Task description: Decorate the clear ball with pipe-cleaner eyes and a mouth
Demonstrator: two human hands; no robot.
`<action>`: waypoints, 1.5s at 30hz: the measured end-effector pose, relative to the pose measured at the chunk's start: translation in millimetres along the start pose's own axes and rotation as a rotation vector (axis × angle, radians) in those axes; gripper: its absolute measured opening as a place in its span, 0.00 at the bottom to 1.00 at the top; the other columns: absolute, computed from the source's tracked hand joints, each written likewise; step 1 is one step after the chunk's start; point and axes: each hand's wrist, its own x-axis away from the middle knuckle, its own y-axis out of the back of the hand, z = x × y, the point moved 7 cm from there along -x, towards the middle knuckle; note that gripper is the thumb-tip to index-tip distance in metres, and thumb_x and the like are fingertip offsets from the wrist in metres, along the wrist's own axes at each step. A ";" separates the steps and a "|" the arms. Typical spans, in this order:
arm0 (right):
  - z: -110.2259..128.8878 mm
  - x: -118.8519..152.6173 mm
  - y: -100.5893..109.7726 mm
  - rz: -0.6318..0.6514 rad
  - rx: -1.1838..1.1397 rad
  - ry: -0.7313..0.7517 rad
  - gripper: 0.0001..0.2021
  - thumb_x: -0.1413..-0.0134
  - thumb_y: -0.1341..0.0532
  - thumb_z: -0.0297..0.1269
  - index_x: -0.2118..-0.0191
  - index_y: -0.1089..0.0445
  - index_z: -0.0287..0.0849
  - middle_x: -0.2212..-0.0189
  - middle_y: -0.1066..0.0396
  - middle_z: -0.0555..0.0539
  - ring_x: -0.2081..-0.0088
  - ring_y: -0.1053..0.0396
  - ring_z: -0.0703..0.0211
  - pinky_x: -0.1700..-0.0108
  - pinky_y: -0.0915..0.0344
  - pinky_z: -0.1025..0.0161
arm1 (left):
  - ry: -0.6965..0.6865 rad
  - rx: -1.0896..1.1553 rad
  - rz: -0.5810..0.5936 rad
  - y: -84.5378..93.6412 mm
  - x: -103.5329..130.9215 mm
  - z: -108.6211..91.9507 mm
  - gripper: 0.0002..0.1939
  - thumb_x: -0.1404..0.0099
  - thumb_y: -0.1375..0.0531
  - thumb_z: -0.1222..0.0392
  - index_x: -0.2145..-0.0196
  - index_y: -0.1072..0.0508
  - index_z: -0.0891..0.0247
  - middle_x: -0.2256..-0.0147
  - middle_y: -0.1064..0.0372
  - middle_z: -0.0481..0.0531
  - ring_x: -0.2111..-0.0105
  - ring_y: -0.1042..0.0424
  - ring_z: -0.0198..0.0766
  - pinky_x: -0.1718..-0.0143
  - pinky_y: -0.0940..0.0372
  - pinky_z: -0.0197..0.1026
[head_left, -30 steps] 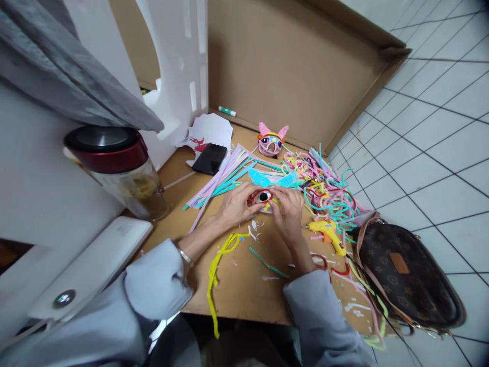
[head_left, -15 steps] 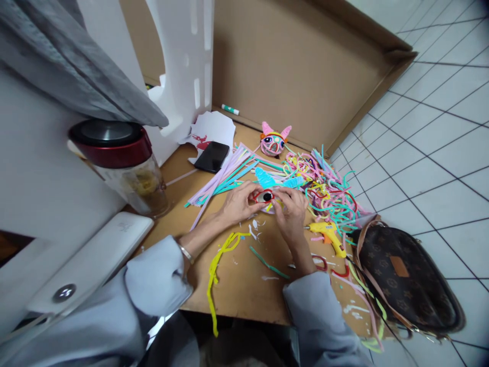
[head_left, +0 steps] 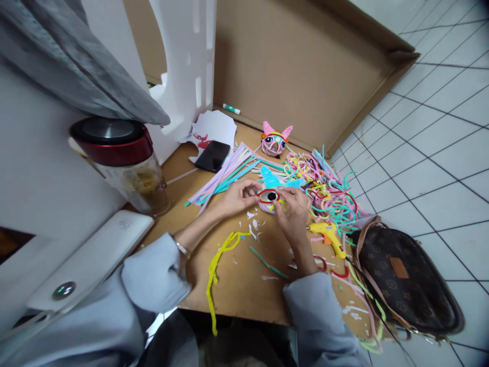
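Note:
A craft eye (head_left: 269,195), with a red pipe-cleaner outline, a pale middle and a round black pupil, is between my hands above the table. My right hand (head_left: 294,208) pinches its right side between thumb and fingers. Beside its left corner is my left hand (head_left: 239,198), thumb and fingertips curled but apart; whether they touch the red tip is hard to see. Directly behind the eye are blue ear-shaped pipe-cleaner pieces (head_left: 270,177). A pale round piece with yellow strips (head_left: 273,207) shows below the eye, partly covered by it and my right hand.
A yellow glue gun (head_left: 327,235) lies right of my right hand, near a pipe-cleaner heap (head_left: 332,196) and a brown bag (head_left: 410,278). Yellow pipe cleaners (head_left: 212,280) lie in front. Behind are a pink-eared figure (head_left: 273,143) and phone (head_left: 213,156); a glass bottle (head_left: 143,188) stands left.
My left fingers have loosened and drawn back left from the eye, so more of its red outline shows. The eye has shifted slightly right, with my right hand still on it.

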 end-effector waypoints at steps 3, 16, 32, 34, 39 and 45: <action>-1.0 -0.6 0.4 -0.005 -0.003 -0.007 0.11 0.42 0.41 0.39 0.55 0.26 0.45 0.58 0.28 0.44 0.53 0.32 0.51 0.48 0.45 0.51 | 0.201 0.185 0.061 6.0 -3.0 17.9 0.17 0.45 0.34 0.49 0.67 0.26 0.68 0.75 0.30 0.49 0.76 0.33 0.31 0.73 0.38 0.35; -2.0 -1.4 1.6 0.015 -0.026 -0.023 0.11 0.41 0.40 0.39 0.55 0.26 0.45 0.57 0.28 0.44 0.53 0.32 0.51 0.48 0.45 0.51 | 0.337 0.283 0.027 -7.7 1.9 27.3 0.21 0.54 0.30 0.46 0.71 0.25 0.67 0.78 0.29 0.48 0.78 0.32 0.31 0.72 0.35 0.37; -8.1 -5.5 6.4 0.060 -0.044 -0.058 0.09 0.44 0.38 0.39 0.58 0.26 0.45 0.59 0.28 0.44 0.55 0.31 0.51 0.48 0.41 0.51 | 0.214 0.142 -0.048 -12.5 -1.9 27.7 0.15 0.50 0.34 0.50 0.72 0.27 0.66 0.78 0.32 0.47 0.78 0.36 0.31 0.75 0.40 0.35; -8.2 -4.9 6.2 0.064 -0.043 -0.061 0.10 0.44 0.38 0.39 0.57 0.25 0.45 0.59 0.28 0.44 0.55 0.31 0.51 0.49 0.40 0.52 | 0.179 0.104 -0.084 -10.7 -1.2 26.2 0.14 0.49 0.34 0.51 0.72 0.26 0.66 0.76 0.31 0.48 0.77 0.35 0.32 0.74 0.39 0.36; -9.3 -4.2 6.2 0.073 -0.042 -0.064 0.10 0.43 0.39 0.39 0.57 0.25 0.45 0.59 0.29 0.44 0.55 0.32 0.51 0.50 0.39 0.53 | 0.019 -0.021 -0.154 -10.6 4.2 8.8 0.09 0.44 0.37 0.55 0.69 0.25 0.64 0.72 0.28 0.51 0.73 0.31 0.35 0.69 0.34 0.38; -11.0 -4.0 6.1 0.087 -0.035 -0.058 0.10 0.44 0.38 0.38 0.57 0.25 0.45 0.59 0.29 0.45 0.57 0.31 0.52 0.52 0.38 0.54 | -0.105 -0.159 -0.170 -12.3 8.3 -3.5 0.09 0.40 0.39 0.56 0.66 0.22 0.62 0.66 0.23 0.55 0.66 0.26 0.40 0.62 0.31 0.42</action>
